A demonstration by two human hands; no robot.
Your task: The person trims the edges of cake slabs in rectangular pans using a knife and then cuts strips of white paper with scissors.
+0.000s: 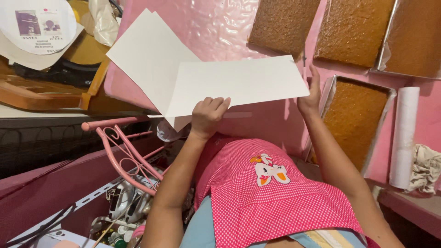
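My left hand (207, 115) grips the near edge of a white cardboard sheet (239, 82), held flat above a pink table (220, 27). My right hand (311, 94) holds the same sheet at its right corner, fingers pointing up. A second white sheet (147, 53) lies under it, angled to the left, partly covered. I wear a pink checked apron (275, 197) with a rabbit picture.
Several brown sheet cakes (280, 23) lie on the table, one in a metal tray (356, 115) by my right arm. A white paper roll (404, 135) and crumpled cloth (425, 167) sit right. A pink wire rack (126, 156) and cluttered shelves stand left.
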